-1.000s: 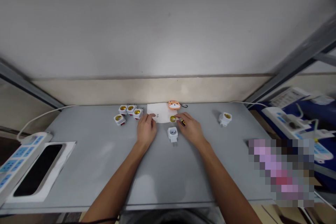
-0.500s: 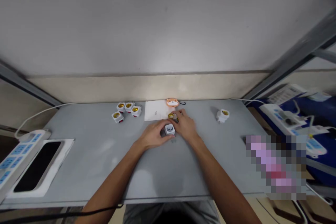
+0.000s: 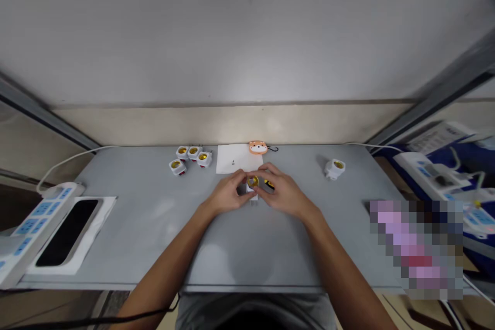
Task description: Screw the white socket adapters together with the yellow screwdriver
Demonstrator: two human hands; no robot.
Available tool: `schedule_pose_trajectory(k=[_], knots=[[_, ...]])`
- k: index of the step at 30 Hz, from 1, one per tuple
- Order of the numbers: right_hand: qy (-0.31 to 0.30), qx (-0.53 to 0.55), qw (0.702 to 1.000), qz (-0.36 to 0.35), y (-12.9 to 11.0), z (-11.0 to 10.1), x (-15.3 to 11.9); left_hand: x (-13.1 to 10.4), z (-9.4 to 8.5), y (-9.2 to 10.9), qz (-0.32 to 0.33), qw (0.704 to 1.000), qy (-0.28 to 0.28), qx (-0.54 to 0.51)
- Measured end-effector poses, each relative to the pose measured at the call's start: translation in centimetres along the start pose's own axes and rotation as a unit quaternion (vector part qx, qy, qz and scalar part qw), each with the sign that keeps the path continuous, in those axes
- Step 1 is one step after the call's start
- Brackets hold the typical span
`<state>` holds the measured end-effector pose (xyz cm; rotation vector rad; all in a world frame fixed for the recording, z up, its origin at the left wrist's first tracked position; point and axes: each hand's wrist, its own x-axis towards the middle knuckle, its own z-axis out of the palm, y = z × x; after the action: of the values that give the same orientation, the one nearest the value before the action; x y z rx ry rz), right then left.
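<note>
My left hand [image 3: 224,193] is closed on the side of a small white plug-in lamp socket body [image 3: 252,197], whose metal prongs point toward me. With its fingertips my right hand [image 3: 286,195] holds a brass-coloured threaded shell [image 3: 252,182] at the top of that body. Whether the shell sits fully inside cannot be made out, because fingers cover part of it. A yellow-and-black object [image 3: 269,184], perhaps a tool handle, shows under my right hand. Just beyond my hands lies a white paper [image 3: 228,157] with tiny dark screws [image 3: 233,163] on it.
Several white lamp sockets [image 3: 204,159] with brass shells cluster at the back left. One more socket [image 3: 334,168] stands at the right. An orange animal-face case [image 3: 258,147] rests by the wall. A phone [image 3: 67,234] and a power strip [image 3: 42,216] lie left; a pixelated item [image 3: 406,242] is right.
My right hand has brought the brass shell from the desk near the paper onto the socket body in my left hand. The view has shifted slightly.
</note>
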<state>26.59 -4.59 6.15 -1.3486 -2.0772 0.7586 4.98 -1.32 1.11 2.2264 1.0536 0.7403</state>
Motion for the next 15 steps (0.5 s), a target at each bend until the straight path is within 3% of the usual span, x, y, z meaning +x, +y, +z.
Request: schedule_pose_trajectory(k=[7,15], knots=[[-0.02,-0.082,0.996,-0.004,0.09,0.58,0.03,0.09,-0.24,0.27,0.004,1.0,-0.011,0.008],[-0.057,-0.098,0.993,0.01,-0.11,0.34,0.02,0.11,-0.2,0.2,0.005,1.0,-0.024,0.003]])
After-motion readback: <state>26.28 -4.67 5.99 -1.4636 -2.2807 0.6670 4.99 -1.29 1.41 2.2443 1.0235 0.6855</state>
